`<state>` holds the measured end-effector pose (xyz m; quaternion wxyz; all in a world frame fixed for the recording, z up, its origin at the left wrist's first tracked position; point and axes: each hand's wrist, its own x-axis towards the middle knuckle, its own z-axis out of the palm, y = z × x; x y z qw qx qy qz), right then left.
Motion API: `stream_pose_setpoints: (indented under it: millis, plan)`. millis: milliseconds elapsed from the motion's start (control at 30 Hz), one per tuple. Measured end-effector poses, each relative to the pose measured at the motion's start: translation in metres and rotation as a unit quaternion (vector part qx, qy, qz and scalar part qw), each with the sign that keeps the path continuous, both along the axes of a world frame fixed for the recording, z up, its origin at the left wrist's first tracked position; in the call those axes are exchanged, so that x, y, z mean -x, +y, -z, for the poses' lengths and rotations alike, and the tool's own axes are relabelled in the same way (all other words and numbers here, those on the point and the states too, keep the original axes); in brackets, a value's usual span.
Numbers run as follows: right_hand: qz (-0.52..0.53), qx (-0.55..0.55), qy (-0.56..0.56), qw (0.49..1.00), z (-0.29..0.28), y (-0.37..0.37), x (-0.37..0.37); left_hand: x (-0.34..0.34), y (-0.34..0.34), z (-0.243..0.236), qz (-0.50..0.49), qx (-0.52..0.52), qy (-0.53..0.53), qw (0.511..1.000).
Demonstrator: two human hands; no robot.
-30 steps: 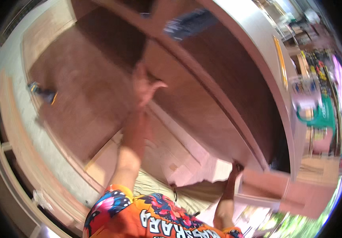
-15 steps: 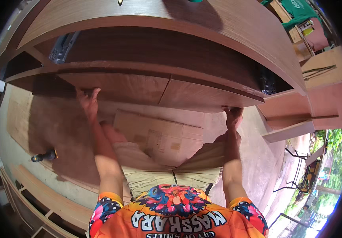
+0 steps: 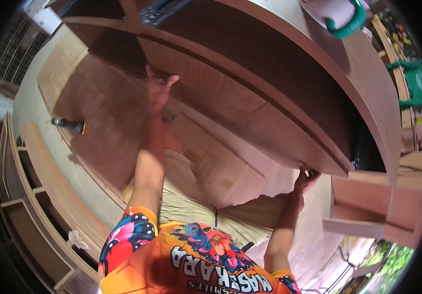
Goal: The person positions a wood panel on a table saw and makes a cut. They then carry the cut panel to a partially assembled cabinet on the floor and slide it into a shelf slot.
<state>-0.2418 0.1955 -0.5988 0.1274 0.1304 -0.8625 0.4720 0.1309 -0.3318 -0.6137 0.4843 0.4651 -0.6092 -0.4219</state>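
Note:
Ahead of me is a brown wooden cabinet (image 3: 289, 73) with a long dark opening below its top. Two flat wooden panels (image 3: 211, 90), side by side with a thin seam between them, sit under that opening. My left hand (image 3: 158, 92) is at the lower left corner of the left panel, its thumb and forefinger spread apart. At the far right end, my right hand (image 3: 307, 179) has its fingers curled at the lower edge of the right panel. The fingertips behind the wood are partly hidden.
A flattened cardboard sheet (image 3: 211, 157) lies on the floor between my legs. To the left are a dark power tool (image 3: 69, 125) and a wooden frame (image 3: 66, 188). A green curved object (image 3: 348, 24) rests on the cabinet top. Wooden boxes (image 3: 360, 196) stand at the right.
My view has turned, so the cabinet now slants down to the right. Both hands stay at the panels' lower corners, and the left forefinger and thumb show more spread.

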Motion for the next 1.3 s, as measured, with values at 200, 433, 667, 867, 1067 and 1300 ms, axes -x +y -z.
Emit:
stream_pose_setpoints:
  millis: [200, 433, 667, 867, 1067, 1300]
  plan:
    - [0.010, 0.006, -0.012, 1.000, 0.004, 0.003, -0.002, 0.005, 0.013, -0.015, -0.009, 0.037, -0.031, 0.999]
    - [0.022, -0.029, -0.028, 0.999, -0.004, -0.002, -0.003, 0.008, 0.007, -0.007, 0.026, 0.038, 0.070, 0.996]
    - [0.028, -0.039, -0.009, 0.999, 0.001, 0.001, 0.002, 0.007, 0.007, -0.017, 0.010, 0.043, -0.002, 0.999]
    - [0.007, -0.043, 0.008, 0.999, 0.001, 0.000, 0.000, 0.002, 0.007, -0.018, 0.001, 0.034, -0.007, 0.999]
    - [-0.001, -0.035, 0.024, 0.999, 0.001, 0.002, 0.000, 0.004, 0.007, -0.015, 0.015, 0.026, 0.018, 0.999]
    - [-0.006, -0.029, 0.024, 0.999, 0.004, 0.002, 0.003, 0.001, 0.002, -0.012, 0.040, 0.027, 0.040, 0.998]
